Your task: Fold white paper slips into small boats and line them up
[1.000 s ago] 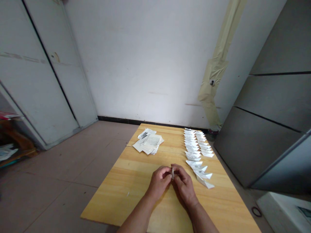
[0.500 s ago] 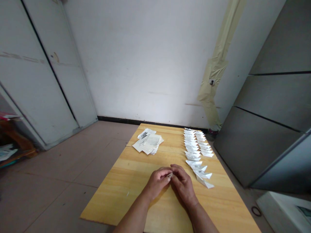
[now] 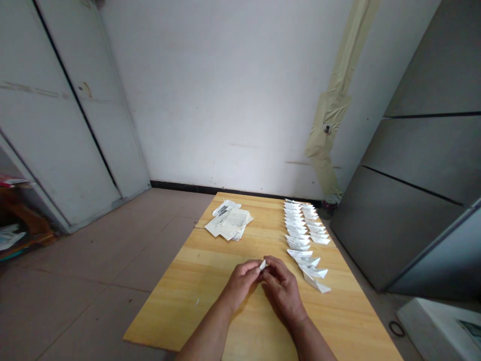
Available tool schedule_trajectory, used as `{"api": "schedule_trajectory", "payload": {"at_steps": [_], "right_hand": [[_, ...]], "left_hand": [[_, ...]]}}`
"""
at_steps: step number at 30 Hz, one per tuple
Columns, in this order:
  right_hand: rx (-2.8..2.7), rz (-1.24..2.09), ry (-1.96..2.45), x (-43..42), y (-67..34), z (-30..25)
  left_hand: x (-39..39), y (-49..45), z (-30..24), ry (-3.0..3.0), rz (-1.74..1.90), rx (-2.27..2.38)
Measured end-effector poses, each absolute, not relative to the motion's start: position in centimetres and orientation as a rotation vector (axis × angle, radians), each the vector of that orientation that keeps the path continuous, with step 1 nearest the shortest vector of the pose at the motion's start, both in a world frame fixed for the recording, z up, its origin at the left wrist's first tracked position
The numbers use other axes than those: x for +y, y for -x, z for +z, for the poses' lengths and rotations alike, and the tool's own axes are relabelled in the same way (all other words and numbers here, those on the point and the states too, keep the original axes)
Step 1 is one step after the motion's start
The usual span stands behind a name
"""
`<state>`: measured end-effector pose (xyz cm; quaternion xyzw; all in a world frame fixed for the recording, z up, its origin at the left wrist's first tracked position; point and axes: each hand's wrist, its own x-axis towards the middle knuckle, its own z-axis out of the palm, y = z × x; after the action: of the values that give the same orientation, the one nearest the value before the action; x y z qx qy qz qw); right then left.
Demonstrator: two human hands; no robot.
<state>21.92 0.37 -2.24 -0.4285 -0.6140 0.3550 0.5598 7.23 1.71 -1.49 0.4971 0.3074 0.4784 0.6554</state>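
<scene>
My left hand (image 3: pixel 241 284) and my right hand (image 3: pixel 281 289) meet above the middle of a light wooden table (image 3: pixel 188 281). Between their fingertips is a small folded piece of white paper (image 3: pixel 263 264), mostly hidden by my fingers. To the right of my right hand, the nearest of several folded paper boats (image 3: pixel 316 284) lie in a double row running up the table. A loose pile of printed paper sheets (image 3: pixel 231 224) lies at the far left, out of reach of my fingers.
Tiled floor surrounds the table. A white wall (image 3: pixel 225 100) stands beyond its far edge, with pale cabinet doors (image 3: pixel 71 120) at the left. A grey metal cabinet (image 3: pixel 402 225) stands at the right, and a dark rubber band (image 3: pixel 396 329) lies on the floor.
The folded paper has turned and now shows its white tip above my fingers. My hands have shifted slightly, with the fingers working closer around it.
</scene>
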Motion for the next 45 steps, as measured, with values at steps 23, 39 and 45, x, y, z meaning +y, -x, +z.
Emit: {"api": "schedule_trajectory", "payload": {"at_steps": [23, 39, 45], "right_hand": [[-1.449, 0.689, 1.069, 0.1, -21.7, -1.8], [-1.547, 0.612, 1.051, 0.2, -21.8, -2.7], [-1.568, 0.617, 1.021, 0.1, -21.6, -2.4]], "left_hand": [[1.6, -7.6, -2.0, -0.741, 1.157, 0.515], [1.5, -7.7, -2.5, -0.769, 1.197, 0.542], [1.6, -7.7, -3.0, -0.765, 1.228, 0.534]]}}
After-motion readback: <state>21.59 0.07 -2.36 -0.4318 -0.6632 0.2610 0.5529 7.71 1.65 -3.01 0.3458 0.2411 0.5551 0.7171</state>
